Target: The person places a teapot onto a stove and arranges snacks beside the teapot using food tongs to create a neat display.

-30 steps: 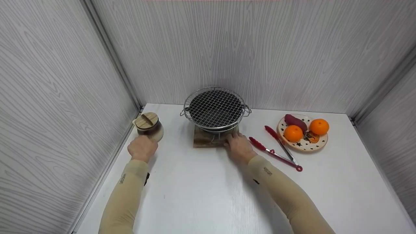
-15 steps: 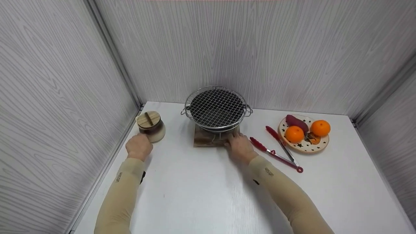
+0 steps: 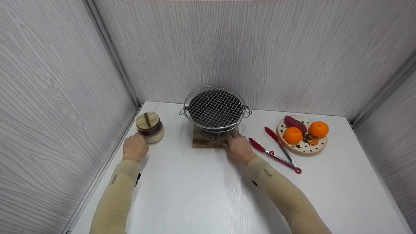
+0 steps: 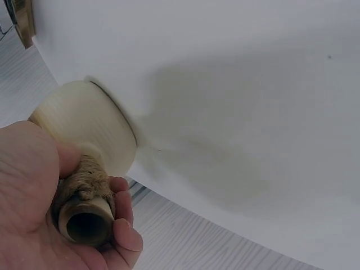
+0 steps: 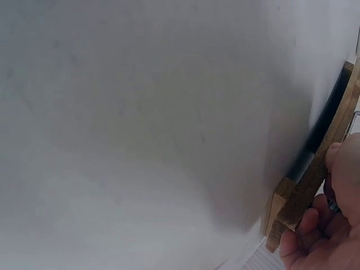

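The left hand point(image 3: 135, 148) has its fingers curled around the twine-wrapped handle point(image 4: 87, 183) of a small pot point(image 3: 154, 134), the handle's hollow end showing in the left wrist view. A wooden lid point(image 3: 148, 120) sits on the pot, which is upright near the table's left edge, toward the back corner. The right hand point(image 3: 240, 149) grips the front right corner of a wooden board point(image 3: 202, 140), thumb and fingertips bent to its edge. On the board stands a small grill with a round wire rack point(image 3: 216, 109), near the back edge.

White tabletop point(image 3: 195, 182) stretches between pot and board, and from both toward the person. Just right of the right hand lie spread red tongs point(image 3: 279, 158), near a plate point(image 3: 321, 143) with two oranges point(image 3: 293, 135) and a sweet potato point(image 3: 295, 123). Pale wood-grain walls point(image 3: 227, 48) stand behind and at both sides.
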A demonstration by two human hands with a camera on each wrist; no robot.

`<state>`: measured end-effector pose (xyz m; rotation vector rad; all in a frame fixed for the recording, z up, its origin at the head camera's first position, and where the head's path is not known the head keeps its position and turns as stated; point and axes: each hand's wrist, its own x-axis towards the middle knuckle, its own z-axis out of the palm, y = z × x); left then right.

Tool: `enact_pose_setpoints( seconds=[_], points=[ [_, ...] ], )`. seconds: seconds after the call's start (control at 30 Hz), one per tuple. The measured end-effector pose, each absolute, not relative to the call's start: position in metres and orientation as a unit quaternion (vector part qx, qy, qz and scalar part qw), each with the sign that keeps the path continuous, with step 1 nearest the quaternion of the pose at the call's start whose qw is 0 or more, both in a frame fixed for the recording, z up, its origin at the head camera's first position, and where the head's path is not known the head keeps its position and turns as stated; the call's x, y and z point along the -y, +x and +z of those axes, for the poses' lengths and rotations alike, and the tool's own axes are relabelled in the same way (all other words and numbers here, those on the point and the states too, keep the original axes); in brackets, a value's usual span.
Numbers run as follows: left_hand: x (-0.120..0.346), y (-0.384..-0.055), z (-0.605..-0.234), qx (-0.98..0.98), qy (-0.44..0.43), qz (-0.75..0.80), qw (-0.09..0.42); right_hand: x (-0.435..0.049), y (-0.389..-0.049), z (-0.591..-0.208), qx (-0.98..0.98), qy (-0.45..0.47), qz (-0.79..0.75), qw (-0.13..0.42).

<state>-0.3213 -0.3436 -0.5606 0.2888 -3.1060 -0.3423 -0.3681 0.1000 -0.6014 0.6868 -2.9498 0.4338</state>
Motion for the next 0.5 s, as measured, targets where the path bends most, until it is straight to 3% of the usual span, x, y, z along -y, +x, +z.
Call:
enact_pose_setpoints(
  seconds=[0.33,0.5],
  points=[
    [0.3423,-0.3205,-0.5687,0.990,0.082,-0.113,0.039,-0.0998,-0.3666,-0.5985,0.968,0.215,0.130,0.011],
    [0.3417,-0.3207,-0.5686,0.989,0.076,-0.116,0.053,-0.1007,-0.3650,-0.5973,0.966,0.215,0.141,0.022]
  ],
)
